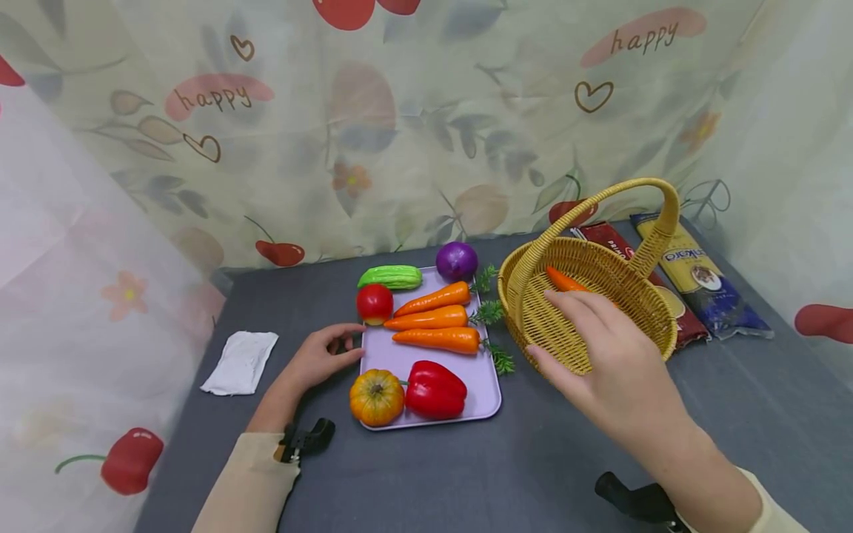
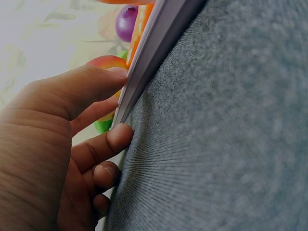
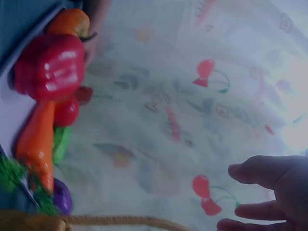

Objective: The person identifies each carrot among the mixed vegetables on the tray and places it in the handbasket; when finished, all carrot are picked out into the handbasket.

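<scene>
My left hand (image 1: 324, 355) is at the left edge of a pale lilac tray (image 1: 416, 360), thumb and fingertips touching its rim (image 2: 139, 62). Three carrots (image 1: 436, 340) with green tops lie side by side on the tray. Around them are a red bell pepper (image 1: 436, 389), a small orange pumpkin (image 1: 376, 397), a red round fruit (image 1: 375, 303), a green ridged vegetable (image 1: 390, 277) and a purple onion (image 1: 457, 260). Over the front of a wicker basket (image 1: 533, 270), my right hand (image 1: 616, 363) holds nothing, its fingers spread. Inside lies an orange carrot (image 1: 565, 280), partly hidden by that hand.
The basket's tall arched handle (image 1: 609, 191) rises above it. Behind and right of it lie a red packet (image 1: 689, 322) and a blue and yellow packet (image 1: 706, 277). A white folded tissue (image 1: 240, 363) rests at far left. Patterned curtains (image 1: 426, 133) enclose the grey cloth-covered table (image 1: 426, 474).
</scene>
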Demonstrator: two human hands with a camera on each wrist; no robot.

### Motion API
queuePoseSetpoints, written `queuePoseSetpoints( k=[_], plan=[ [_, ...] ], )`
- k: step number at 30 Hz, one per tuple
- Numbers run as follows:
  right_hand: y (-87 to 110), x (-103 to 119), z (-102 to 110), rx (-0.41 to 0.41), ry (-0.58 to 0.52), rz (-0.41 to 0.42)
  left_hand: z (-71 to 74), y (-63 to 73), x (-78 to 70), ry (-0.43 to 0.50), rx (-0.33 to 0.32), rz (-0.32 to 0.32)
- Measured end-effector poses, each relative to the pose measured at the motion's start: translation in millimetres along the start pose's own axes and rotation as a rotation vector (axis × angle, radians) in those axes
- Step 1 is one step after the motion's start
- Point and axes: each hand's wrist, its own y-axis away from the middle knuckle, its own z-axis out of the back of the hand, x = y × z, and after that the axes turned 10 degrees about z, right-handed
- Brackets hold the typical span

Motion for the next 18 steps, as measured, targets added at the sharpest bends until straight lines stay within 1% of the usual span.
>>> queuePoseSetpoints(
  k=[4, 8, 12, 15, 18],
  plan=[
    [1.1, 5.7, -20.8, 0.066, -0.025, 0.042, 0.3, -0.3, 0.3, 0.002, -0.003, 0.0],
    [3.1, 7.7, -43.4, 0.139, -0.03, 0.05, 0.4, -0.5, -0.9, 0.005, -0.002, 0.007],
    [4.3, 3.2, -66.7, 0.196, -0.054, 0.045, 0.7, -0.1, -2.1, 0.015, 0.004, 0.009],
    [5.9, -2.1, -85.0, 0.247, -0.091, 0.016, 0.9, 0.1, -1.3, 0.021, 0.007, 0.004],
    [8.7, -8.5, -105.3, 0.305, -0.155, -0.045, 1.2, 0.4, 0.1, 0.024, 0.006, 0.001]
  ],
)
